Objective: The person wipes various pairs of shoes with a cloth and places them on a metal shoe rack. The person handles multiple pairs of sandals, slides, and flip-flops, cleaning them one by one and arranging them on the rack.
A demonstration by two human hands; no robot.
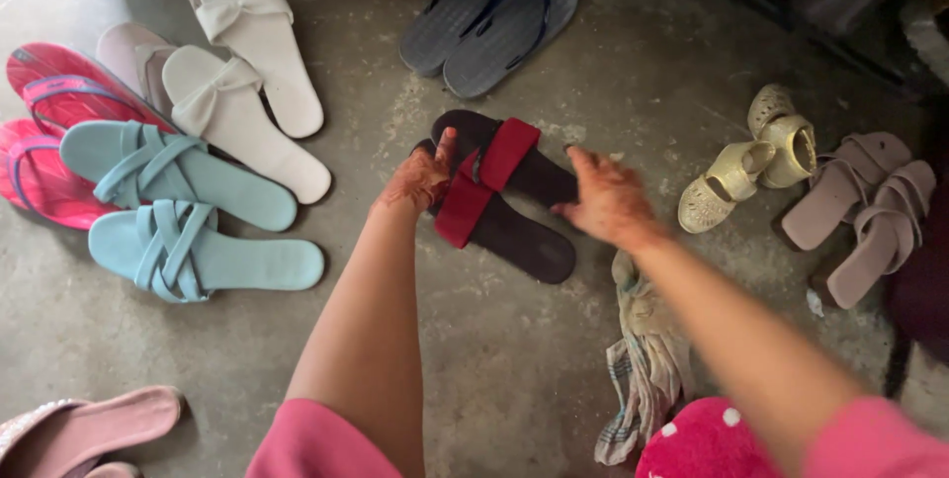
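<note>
- Presently, one pair of black slippers with red straps (pixel 504 196), two pieces, lying side by side on the concrete floor (pixel 494 369), mid-frame.
- Left hand (pixel 423 176): one, fingers together, touching the red strap of the nearer slipper at its left edge.
- Right hand (pixel 605 199): one, fingers spread and loose, hovering just right of the pair; contact with the sole cannot be told.
- Light-blue sandals (pixel 183 216): two, left of the arms.
- White bow slides (pixel 242 73): two, upper left.
- Pink flip-flops (pixel 49 132): two, at the left edge, partly under the blue pair.
- Grey-blue flip-flops (pixel 494 18): two, overlapping, top centre.
- Cream heeled shoes (pixel 756 162): two, right.
- Taupe strapped sandals (pixel 865 211): two, far right.
- Checked cloth (pixel 643 369): one, crumpled under the right forearm.
- Open floor: a bare stretch below the slippers, between the arms and the blue sandals.
</note>
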